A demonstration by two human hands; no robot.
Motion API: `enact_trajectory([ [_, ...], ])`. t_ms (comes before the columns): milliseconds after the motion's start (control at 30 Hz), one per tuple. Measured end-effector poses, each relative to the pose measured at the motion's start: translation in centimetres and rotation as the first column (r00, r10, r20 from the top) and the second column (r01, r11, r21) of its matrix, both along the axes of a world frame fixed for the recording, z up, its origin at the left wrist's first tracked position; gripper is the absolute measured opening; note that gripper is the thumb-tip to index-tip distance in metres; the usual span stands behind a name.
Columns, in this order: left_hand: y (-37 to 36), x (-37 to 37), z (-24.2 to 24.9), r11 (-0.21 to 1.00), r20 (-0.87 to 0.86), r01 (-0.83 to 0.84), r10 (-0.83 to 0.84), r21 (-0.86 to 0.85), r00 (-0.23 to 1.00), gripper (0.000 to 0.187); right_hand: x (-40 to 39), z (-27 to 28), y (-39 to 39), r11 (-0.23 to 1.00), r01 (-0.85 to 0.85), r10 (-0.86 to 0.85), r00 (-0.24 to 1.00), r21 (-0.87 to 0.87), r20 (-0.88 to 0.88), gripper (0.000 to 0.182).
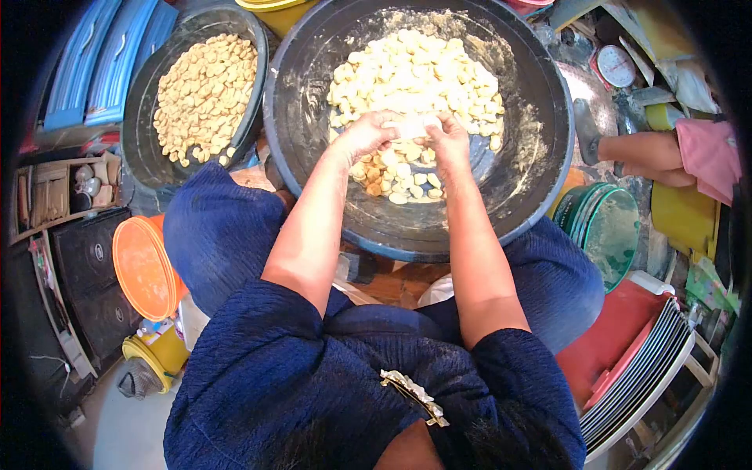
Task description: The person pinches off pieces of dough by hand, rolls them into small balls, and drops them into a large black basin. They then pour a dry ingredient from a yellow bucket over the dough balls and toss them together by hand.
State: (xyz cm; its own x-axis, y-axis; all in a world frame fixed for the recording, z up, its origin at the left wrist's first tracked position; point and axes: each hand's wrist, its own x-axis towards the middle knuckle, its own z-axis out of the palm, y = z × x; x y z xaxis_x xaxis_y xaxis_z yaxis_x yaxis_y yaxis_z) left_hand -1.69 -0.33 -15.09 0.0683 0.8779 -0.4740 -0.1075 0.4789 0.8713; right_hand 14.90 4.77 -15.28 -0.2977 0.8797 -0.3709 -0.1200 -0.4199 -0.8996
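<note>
A large black basin [540, 176] stands in front of my knees, holding a heap of pale, flat dough-like pieces [415, 70]. Over the near part of the heap, my left hand [366, 135] and my right hand [450, 139] are close together with bent fingers. Between them is a whitish piece [413, 125], pinched at its left end by my left fingers and at its right end by my right ones. Bright light washes out its outline. Flour-like residue coats the basin's inner wall. Some yellower pieces [377, 182] lie below my left hand.
A smaller dark basin [139, 149] with tan pieces stands at the left. Orange tubs [145, 266] are by my left knee, green tubs [611, 227] by my right. Another person's legs [646, 150] show at the right, near a round scale [616, 66].
</note>
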Motion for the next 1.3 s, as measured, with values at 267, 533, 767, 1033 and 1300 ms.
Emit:
enact_trajectory([
  [267, 0.8, -3.0, -0.9, 0.966, -0.134, 0.079, -0.115, -0.248, 0.984, 0.020, 1.5, -6.5, 1.6, 0.887, 0.458, -0.459, 0.889, 0.057, 0.008, 0.023],
  [533, -0.6, -5.4, -7.4, 0.953, -0.078, -0.277, 0.269, -0.121, 0.960, 0.027, 3.6, -12.0, 0.3, 0.946, -0.321, 0.216, 0.546, -0.037, 0.809, 0.022],
  [767, -2.7, -3.5, -12.5, 0.822, -0.525, 0.265, -0.535, -0.503, 0.662, 0.044, 0.5, -18.0, -7.8, 0.514, -0.807, -0.178, 0.231, 0.291, 0.957, 0.034],
  [1033, -3.5, -1.1, -17.5, 0.841, -0.678, 0.312, -0.541, -0.442, 0.498, 0.022, 4.1, -14.8, -1.0, 0.732, -0.623, 0.538, 0.283, -0.275, 0.794, 0.031],
  [1300, -0.3, -1.3, -11.5, 0.953, 0.471, -0.023, 0.170, -0.301, 0.866, 0.020, 1.3, -12.4, 0.6, 0.901, -0.334, 0.429, 0.592, -0.277, 0.682, 0.038],
])
